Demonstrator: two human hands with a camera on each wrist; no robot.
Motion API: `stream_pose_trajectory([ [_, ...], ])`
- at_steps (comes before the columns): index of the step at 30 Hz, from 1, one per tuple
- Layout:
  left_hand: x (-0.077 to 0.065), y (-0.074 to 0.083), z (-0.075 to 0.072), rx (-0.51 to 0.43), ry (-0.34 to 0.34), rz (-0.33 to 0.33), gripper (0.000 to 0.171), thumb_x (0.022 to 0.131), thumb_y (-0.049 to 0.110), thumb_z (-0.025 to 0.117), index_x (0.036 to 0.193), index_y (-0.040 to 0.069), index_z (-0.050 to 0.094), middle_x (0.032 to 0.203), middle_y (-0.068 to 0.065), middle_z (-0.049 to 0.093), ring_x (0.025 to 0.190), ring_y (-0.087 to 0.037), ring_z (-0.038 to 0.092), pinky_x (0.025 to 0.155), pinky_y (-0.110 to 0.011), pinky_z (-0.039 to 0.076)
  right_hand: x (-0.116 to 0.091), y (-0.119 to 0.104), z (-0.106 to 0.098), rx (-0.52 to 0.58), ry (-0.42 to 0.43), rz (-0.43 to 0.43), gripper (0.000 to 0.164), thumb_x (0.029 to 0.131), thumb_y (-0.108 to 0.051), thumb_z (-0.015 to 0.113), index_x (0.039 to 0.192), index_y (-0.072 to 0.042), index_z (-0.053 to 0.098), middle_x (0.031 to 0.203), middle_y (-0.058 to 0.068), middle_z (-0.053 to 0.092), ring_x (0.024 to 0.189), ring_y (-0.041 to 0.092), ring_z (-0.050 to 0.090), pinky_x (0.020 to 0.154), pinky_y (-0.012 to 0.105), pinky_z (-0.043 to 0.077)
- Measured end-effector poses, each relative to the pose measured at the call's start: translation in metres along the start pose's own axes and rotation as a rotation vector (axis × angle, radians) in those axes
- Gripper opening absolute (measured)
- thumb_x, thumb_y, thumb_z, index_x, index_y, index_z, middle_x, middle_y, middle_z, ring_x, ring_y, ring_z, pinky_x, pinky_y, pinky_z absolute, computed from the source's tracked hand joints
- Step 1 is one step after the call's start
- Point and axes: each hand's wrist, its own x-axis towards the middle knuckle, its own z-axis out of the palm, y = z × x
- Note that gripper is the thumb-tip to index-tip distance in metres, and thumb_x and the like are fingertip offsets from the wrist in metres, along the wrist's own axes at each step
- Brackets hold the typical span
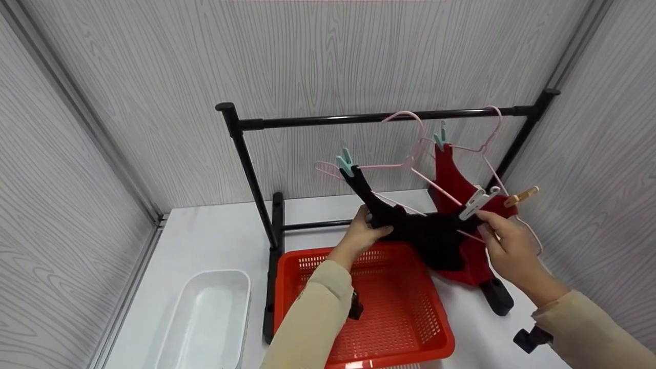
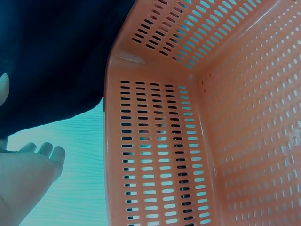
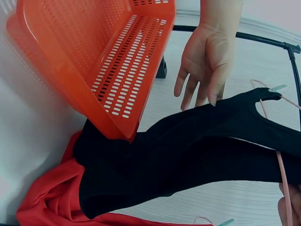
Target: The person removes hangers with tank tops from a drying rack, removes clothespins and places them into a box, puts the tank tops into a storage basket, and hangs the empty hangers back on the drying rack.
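Observation:
A black tank top (image 1: 430, 233) hangs on a pink hanger (image 1: 387, 165), tilted down to the right. A mint clothespin (image 1: 346, 163) clips its left strap, and a white clothespin (image 1: 479, 202) sits at its right strap. My right hand (image 1: 510, 246) pinches the fabric just beside the white clothespin. At the garment's left edge is my left hand (image 1: 361, 236). Its fingers look straight and spread in the right wrist view, with the thumb touching the black cloth (image 3: 188, 141). Behind hangs a red garment (image 1: 456, 174) with a mint clothespin (image 1: 441, 136) and a yellowish clothespin (image 1: 521, 196).
A black rack's rod (image 1: 318, 121) runs across the back. Below my left arm stands a red perforated basket (image 1: 443, 333), overlapping the rack's base. A white tub (image 1: 246, 292) sits on the left of the white table (image 1: 189, 230). Patterned panels surround the table.

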Motion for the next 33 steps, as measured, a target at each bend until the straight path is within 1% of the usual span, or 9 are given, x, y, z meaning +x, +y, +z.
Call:
stream_pose_trajectory([
  [4,-0.002,-0.006,0.001,-0.024,-0.013,0.051,0.061,0.080,-0.014,0.072,0.132,-0.006,0.042,0.134,-0.024,0.057,0.125,-0.034,0.056,0.101,-0.034,0.048,0.000,0.000,0.002,0.039,0.003,0.003,0.027,0.085,0.020,0.058,0.108,0.010,0.067,0.088,0.014,0.068,0.085,-0.005,0.052,0.079,0.009,0.039],
  [7,-0.003,-0.011,0.003,-0.023,-0.017,0.071,0.061,0.080,-0.017,0.070,0.134,-0.007,0.042,0.134,-0.024,0.058,0.124,-0.032,0.057,0.102,-0.034,0.048,-0.001,-0.001,0.002,0.042,0.014,-0.001,0.027,0.085,0.020,0.058,0.108,0.009,0.067,0.089,0.014,0.069,0.086,-0.004,0.053,0.081,0.009,0.039],
  [10,-0.002,-0.014,0.005,0.067,-0.012,0.087,0.057,0.083,-0.013,0.069,0.137,-0.007,0.049,0.133,-0.021,0.061,0.123,-0.028,0.058,0.103,-0.031,0.046,-0.001,-0.002,0.002,0.046,0.018,0.000,0.028,0.084,0.021,0.058,0.108,0.009,0.067,0.089,0.014,0.069,0.085,-0.003,0.053,0.081,0.009,0.039],
  [14,-0.002,-0.013,0.009,0.096,0.021,0.036,0.046,0.093,-0.005,0.060,0.139,-0.003,0.054,0.132,-0.018,0.062,0.113,-0.025,0.061,0.096,-0.036,0.051,-0.002,-0.003,0.001,0.047,0.015,0.006,0.028,0.084,0.021,0.058,0.108,0.009,0.067,0.092,0.015,0.069,0.089,-0.005,0.054,0.083,0.008,0.039],
  [18,-0.002,-0.006,0.013,-0.167,0.088,-0.089,0.041,0.102,-0.003,0.046,0.143,-0.004,0.043,0.136,-0.023,0.057,0.116,-0.033,0.060,0.095,-0.045,0.052,-0.003,-0.004,0.002,0.050,0.013,0.017,0.028,0.085,0.021,0.058,0.109,0.009,0.067,0.095,0.015,0.069,0.093,-0.007,0.053,0.085,0.007,0.038],
  [20,-0.001,-0.004,0.015,-0.298,0.141,-0.110,0.039,0.104,-0.003,0.041,0.143,-0.004,0.038,0.137,-0.025,0.054,0.122,-0.035,0.057,0.099,-0.046,0.050,-0.003,-0.004,0.002,0.056,0.014,0.018,0.027,0.086,0.021,0.058,0.109,0.010,0.067,0.095,0.016,0.069,0.093,-0.007,0.053,0.085,0.007,0.039],
  [23,0.001,0.001,0.019,-0.432,0.220,-0.084,0.036,0.105,-0.002,0.038,0.141,-0.003,0.036,0.133,-0.024,0.054,0.121,-0.033,0.057,0.101,-0.047,0.049,-0.004,-0.004,0.002,0.053,0.022,0.012,0.027,0.086,0.021,0.057,0.109,0.010,0.066,0.093,0.017,0.069,0.091,-0.006,0.053,0.083,0.007,0.039],
  [27,0.005,0.011,0.023,-0.546,0.311,-0.031,0.036,0.102,-0.003,0.044,0.138,-0.002,0.038,0.117,-0.012,0.060,0.103,-0.018,0.060,0.100,-0.046,0.049,-0.004,-0.005,0.002,0.064,0.027,0.016,0.027,0.086,0.022,0.057,0.109,0.011,0.066,0.094,0.019,0.070,0.091,-0.007,0.054,0.083,0.007,0.039],
  [33,0.012,0.034,0.022,-0.612,0.410,0.048,0.036,0.098,-0.005,0.049,0.134,-0.001,0.044,0.102,-0.001,0.062,0.084,-0.007,0.058,0.087,-0.032,0.049,-0.002,-0.006,0.000,0.087,0.037,0.035,0.025,0.088,0.022,0.055,0.111,0.015,0.064,0.100,0.024,0.069,0.099,-0.010,0.055,0.087,0.007,0.040],
])
